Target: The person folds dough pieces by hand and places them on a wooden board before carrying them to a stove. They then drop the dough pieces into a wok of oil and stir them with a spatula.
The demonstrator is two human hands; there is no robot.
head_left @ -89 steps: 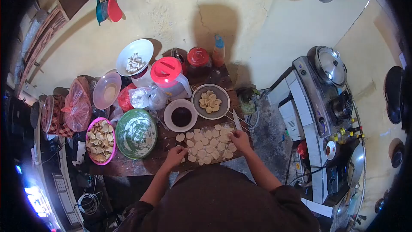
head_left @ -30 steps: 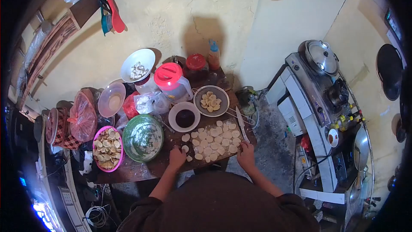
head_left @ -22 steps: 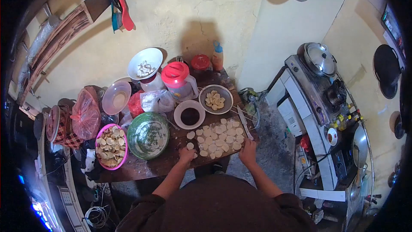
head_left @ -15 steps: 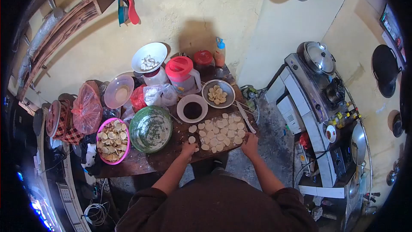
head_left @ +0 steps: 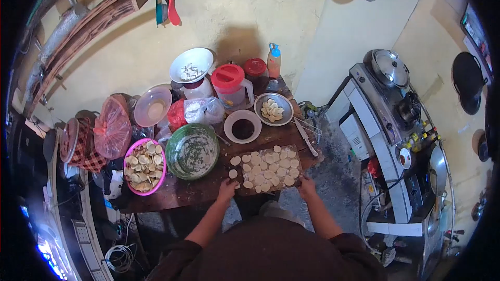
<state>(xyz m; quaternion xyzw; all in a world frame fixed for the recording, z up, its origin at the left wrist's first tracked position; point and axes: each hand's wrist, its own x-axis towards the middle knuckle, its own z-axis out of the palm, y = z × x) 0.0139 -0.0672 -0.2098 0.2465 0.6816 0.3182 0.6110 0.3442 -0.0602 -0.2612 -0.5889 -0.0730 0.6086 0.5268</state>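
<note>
Green bowl (head_left: 193,151) and dark sauce dish (head_left: 242,127) behind dough rounds (head_left: 266,166); each hand's grip unclear.

We note dough rounds (head_left: 268,166) on a board (head_left: 298,152) at the table's (head_left: 182,192) near edge; knife (head_left: 306,139) right of it, green bowl (head_left: 192,151) left, dark-sauce bowl (head_left: 242,126) behind.

Dark wooden table (head_left: 182,193) at frame centre, cutting board (head_left: 296,149) with dough rounds (head_left: 266,168) on its lower right, green bowl (head_left: 193,151) beside it, pink bowl (head_left: 144,167) far left, dark sauce bowl (head_left: 242,127), metal bowl (head_left: 274,110), knife (head_left: 305,141), red-lidded jug (head_left: 232,85) behind
</note>
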